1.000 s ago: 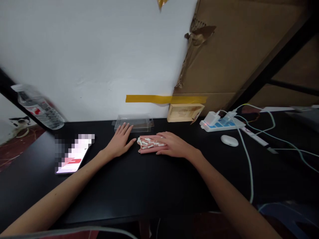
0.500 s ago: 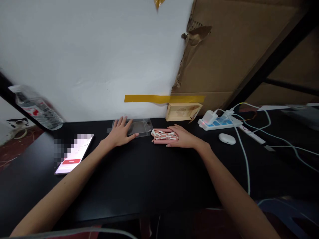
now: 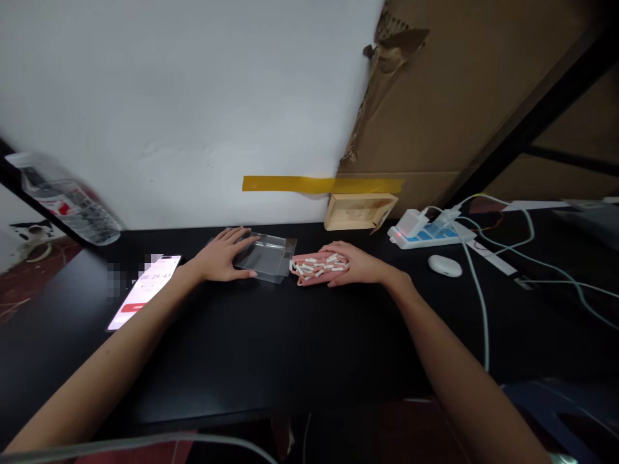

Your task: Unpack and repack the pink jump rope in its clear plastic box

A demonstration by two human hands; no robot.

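A clear plastic box (image 3: 264, 259) lies near the wall, turned slightly, with a flap at its right end. Over its left end, my left hand (image 3: 225, 254) grips it, thumb along the near side and fingers across the far side. Just to the right is a bundle of pink sticks with white tips (image 3: 316, 267), their tips pointing left toward the box. My right hand (image 3: 355, 263) wraps round the right end of this bundle, thumb near and fingers at the far side. Box and bundle are very close; I cannot tell whether they touch.
A lit phone (image 3: 147, 290) lies at left, a water bottle (image 3: 68, 203) behind it. A shallow wooden tray (image 3: 360, 211) leans against the taped cardboard (image 3: 411, 122). At right are a power strip (image 3: 432, 237), a white earbud-like case (image 3: 445, 265) and loose cables (image 3: 476, 303).
The clear box has turned, its right end coming nearer to me, and my left hand now spans it. The stick bundle has tilted slightly within my right hand. The view has shifted a little.
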